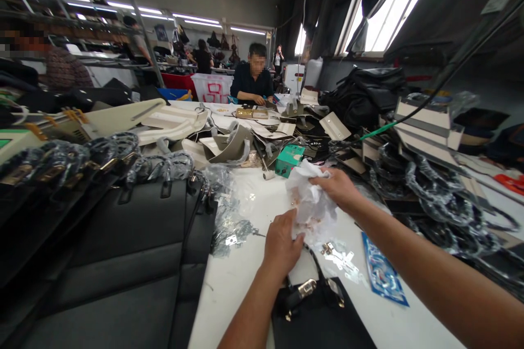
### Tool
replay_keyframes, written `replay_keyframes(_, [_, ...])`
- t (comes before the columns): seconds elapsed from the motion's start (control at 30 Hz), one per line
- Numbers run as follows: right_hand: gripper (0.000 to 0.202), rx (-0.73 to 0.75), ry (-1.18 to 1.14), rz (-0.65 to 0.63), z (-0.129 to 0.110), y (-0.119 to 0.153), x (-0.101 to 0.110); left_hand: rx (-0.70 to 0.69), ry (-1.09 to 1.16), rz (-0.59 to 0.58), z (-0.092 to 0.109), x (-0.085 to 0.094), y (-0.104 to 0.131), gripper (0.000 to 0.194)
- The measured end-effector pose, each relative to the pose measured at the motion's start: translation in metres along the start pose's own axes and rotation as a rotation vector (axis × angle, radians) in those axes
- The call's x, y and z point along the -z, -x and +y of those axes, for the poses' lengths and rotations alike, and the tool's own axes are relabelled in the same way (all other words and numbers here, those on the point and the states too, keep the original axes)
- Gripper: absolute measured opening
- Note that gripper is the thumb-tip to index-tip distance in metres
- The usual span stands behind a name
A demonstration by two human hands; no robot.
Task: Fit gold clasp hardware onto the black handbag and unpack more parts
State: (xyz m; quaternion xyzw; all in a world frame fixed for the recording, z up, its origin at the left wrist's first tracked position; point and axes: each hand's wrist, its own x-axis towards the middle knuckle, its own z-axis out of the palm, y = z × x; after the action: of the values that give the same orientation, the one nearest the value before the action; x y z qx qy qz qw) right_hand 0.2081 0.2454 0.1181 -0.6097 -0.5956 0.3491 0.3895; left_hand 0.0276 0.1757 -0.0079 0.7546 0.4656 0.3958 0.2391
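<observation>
My right hand (339, 188) pinches the upper right of a crumpled white plastic bag (313, 191). Small copper-coloured pieces show in and around its lower part. My left hand (281, 242) is closed at the bag's lower left edge, fingers bent and their tips partly hidden. Just below lies a black bag panel (323, 319) with gold-coloured clasps and a dark handle. Flat silver metal plates (344, 262) are scattered to the right of the white bag. More thin metal pieces (237, 232) spread over clear plastic at the left.
Black handbags (131, 245) with wrapped handles fill the left side. Wrapped handles (442, 191) and stacked panels crowd the right. A green box (290, 159) stands beyond my hands, a blue packet (382, 272) beside my right forearm. Across the table sits a person (251, 79).
</observation>
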Motion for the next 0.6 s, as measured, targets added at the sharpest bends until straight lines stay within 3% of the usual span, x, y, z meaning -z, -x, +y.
replay_keyframes(0.13, [0.023,0.021,-0.055,0.075,-0.02,-0.003,0.016,0.069,-0.028,0.028,-0.014,-0.005,-0.002,0.05])
replay_keyframes(0.3, [0.015,0.052,0.148,0.077,-0.024,-0.008,0.018,0.005,-0.047,0.149,-0.007,-0.001,-0.003,0.064])
replay_keyframes(0.43, [0.012,0.064,0.153,0.021,-0.024,-0.008,0.011,-0.151,-0.099,-0.005,-0.004,0.002,-0.002,0.064])
replay_keyframes(0.5, [0.013,0.062,0.097,0.039,-0.027,-0.008,0.012,-0.133,-0.122,-0.083,-0.006,0.0,-0.002,0.064])
replay_keyframes(0.6, [0.015,0.062,-0.041,0.121,-0.034,-0.009,0.019,-0.018,-0.146,-0.1,-0.011,-0.002,-0.001,0.064])
